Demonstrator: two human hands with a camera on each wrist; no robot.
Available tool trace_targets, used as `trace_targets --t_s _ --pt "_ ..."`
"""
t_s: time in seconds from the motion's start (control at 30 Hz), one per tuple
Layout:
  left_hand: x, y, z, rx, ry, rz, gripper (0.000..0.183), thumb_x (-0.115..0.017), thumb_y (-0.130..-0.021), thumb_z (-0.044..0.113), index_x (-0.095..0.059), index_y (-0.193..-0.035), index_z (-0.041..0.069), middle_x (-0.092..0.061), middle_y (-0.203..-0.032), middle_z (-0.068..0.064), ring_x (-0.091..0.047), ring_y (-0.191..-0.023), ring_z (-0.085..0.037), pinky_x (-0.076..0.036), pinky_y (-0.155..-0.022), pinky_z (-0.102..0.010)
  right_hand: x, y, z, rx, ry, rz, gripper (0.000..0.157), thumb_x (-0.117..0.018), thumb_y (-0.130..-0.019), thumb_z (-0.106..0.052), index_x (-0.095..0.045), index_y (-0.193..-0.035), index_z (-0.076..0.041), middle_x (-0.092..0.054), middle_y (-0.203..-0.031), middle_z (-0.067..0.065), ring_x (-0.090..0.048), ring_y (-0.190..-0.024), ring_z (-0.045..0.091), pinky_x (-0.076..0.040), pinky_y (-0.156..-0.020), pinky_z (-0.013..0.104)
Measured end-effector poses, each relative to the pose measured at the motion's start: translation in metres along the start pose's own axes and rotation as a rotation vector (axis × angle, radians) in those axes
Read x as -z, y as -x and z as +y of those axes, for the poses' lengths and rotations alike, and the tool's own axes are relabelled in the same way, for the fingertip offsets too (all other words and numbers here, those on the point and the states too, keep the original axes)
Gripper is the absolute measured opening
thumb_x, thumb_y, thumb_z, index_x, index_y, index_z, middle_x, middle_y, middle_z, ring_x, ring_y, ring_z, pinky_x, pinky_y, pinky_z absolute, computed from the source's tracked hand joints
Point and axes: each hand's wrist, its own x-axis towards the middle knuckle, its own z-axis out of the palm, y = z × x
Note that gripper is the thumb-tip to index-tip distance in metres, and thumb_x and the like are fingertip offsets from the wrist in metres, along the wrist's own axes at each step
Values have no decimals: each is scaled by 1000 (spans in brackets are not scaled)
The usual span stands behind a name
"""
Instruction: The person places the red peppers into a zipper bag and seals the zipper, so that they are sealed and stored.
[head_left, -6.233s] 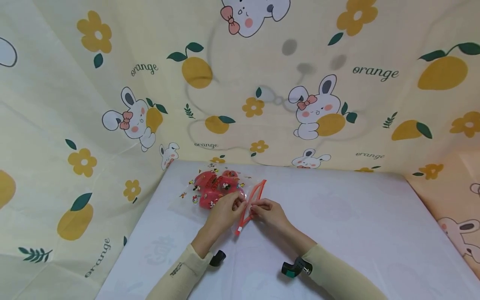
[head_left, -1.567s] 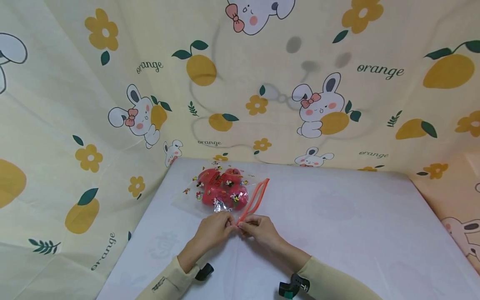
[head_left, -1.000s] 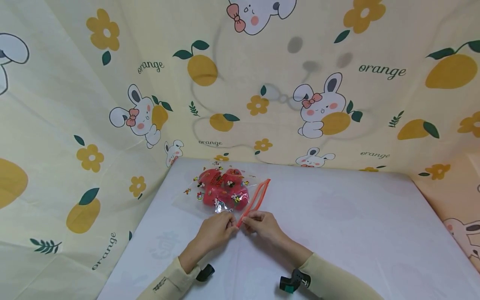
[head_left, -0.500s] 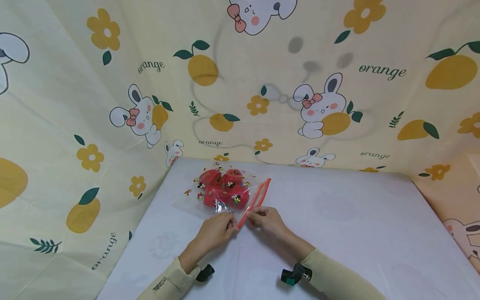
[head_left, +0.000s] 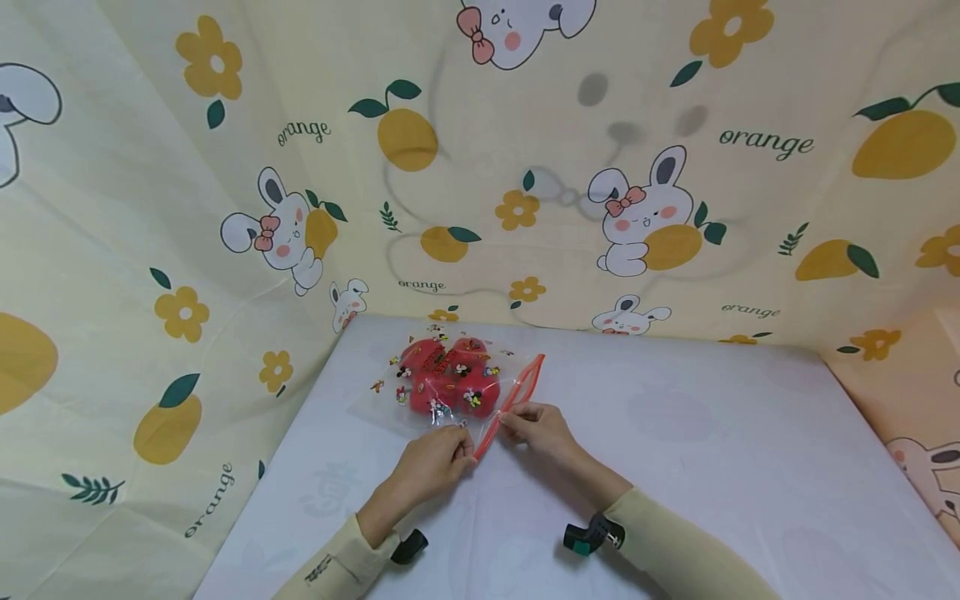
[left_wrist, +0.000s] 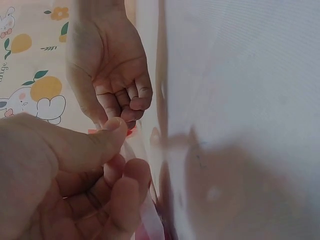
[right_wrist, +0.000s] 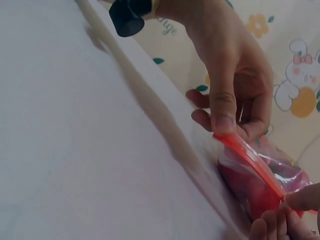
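A clear zip bag (head_left: 375,407) printed with small cartoon figures lies on the white table, several red rounded objects (head_left: 427,392) inside it. Its red zip strip (head_left: 529,383) runs slantwise along the right side. With thumb and fingers my left hand (head_left: 435,458) pinches the strip's near end. Farther up the strip, my right hand (head_left: 543,433) pinches it between thumb and forefinger. Beyond the right hand, the strip's two edges stand slightly apart. In the right wrist view the red strip (right_wrist: 257,167) stretches taut between both hands.
The white table (head_left: 675,467) reaches back to a cream cloth (head_left: 465,192) printed with rabbits and oranges, which also hangs at both sides. Each wrist wears a small black camera, such as the right one (head_left: 592,535).
My right hand has slid up along the red strip, away from the left hand, which stays at the near end. Earlier both hands were at mid-strip with the edges wide apart.
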Motion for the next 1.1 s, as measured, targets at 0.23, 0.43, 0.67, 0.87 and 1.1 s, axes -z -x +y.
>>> trace_targets --t_s 0.23,0.43,0.67,0.87,1.1 --pt "2 0 1 -4 6 -18 19 -83 -96 17 -65 -90 17 -52 -78 8 -47 -71 -5 -41 -61 -24 4 -7 -1 34 52 53 21 -76 -101 -15 -77 -100 5 -75 -84 11 -65 -74 12 -52 -66 23" --pt "0 -1 0 -23 1 -1 18 -83 -96 17 -65 -90 17 -52 -78 8 -47 -71 -5 -41 -60 -23 6 -10 -4 17 70 76 19 -78 -100 -16 -78 -99 3 -76 -82 9 -66 -72 12 -50 -63 23" --pt "-1 -2 0 -17 4 2 16 -81 -97 18 -66 -93 16 -52 -79 8 -47 -71 -6 -41 -60 -23 7 -12 -5 17 60 89 20 -78 -100 -16 -77 -98 4 -76 -84 15 -66 -73 12 -49 -62 22" --pt "-3 -5 -1 -22 21 12 16 -80 -98 18 -66 -91 18 -52 -78 9 -47 -70 -5 -42 -61 -23 5 -13 -5 58 -32 72 19 -77 -100 -10 -74 -104 8 -77 -87 12 -71 -76 14 -58 -68 25" --pt "-4 -2 -1 -24 7 37 16 -78 -98 17 -64 -91 19 -51 -80 9 -48 -73 -6 -41 -61 -24 2 -13 -5 94 -119 22 20 -74 -100 -1 -68 -109 15 -78 -92 12 -73 -79 10 -63 -74 29"
